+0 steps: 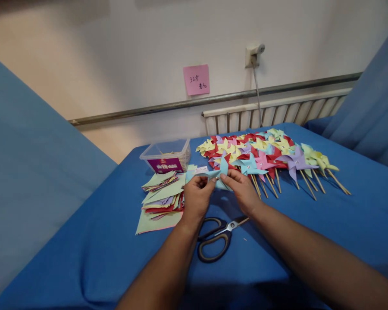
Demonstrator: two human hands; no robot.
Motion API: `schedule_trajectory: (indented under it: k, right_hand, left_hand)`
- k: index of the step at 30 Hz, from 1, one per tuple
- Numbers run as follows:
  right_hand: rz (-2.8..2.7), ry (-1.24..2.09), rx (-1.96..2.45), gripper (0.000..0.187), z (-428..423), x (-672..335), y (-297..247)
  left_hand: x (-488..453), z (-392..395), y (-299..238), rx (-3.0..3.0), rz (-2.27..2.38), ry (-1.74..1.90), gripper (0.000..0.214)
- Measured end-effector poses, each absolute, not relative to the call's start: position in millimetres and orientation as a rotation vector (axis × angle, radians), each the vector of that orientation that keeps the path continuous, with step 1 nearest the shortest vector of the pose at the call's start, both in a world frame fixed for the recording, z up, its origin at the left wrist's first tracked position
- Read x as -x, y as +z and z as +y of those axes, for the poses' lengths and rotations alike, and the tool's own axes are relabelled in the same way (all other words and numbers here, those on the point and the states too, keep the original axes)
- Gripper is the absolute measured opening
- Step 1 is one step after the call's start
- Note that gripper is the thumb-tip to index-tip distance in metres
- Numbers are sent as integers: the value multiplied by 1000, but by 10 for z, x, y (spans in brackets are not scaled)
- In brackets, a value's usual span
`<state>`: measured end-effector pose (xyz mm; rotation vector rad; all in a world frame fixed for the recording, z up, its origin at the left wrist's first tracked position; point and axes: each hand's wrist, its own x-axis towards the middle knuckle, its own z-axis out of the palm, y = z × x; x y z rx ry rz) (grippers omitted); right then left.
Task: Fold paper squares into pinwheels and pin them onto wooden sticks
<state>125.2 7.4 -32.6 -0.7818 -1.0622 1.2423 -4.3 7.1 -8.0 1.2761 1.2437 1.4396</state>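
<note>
A light blue paper pinwheel point(224, 166) is held up between both hands over the table, with a small shiny pin at its middle. My left hand point(198, 193) pinches it from the left, the thumb close to the pin. From the right, my right hand point(242, 189) grips its paper blades between thumb and fingers. No stick shows on this pinwheel. Below the hands lie scissors point(224, 234) with dark handles, their blades slightly apart and the tips near my right wrist. Left of the hands are stacks of coloured paper point(163, 198).
Many finished pinwheels point(261, 157) on wooden sticks lie in a pile at the back right. A clear plastic box point(166, 155) with a purple label stands behind the paper. Blue cloth point(116, 249) covers the table. A radiator point(274, 113) and wall socket point(252, 57) are behind.
</note>
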Motion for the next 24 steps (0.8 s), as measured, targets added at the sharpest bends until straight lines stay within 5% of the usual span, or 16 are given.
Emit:
schedule_trajectory:
  k: [17,24]
  right_hand:
    - [-1038,918,931,27,125,-1241,-273]
    - [-1199,583,1031,12,108,-1252,-311]
  left_hand:
    - [-22,9,-71,-1255,1172,1492,34]
    - [-44,-76,-92,-1639,1329,1578,18]
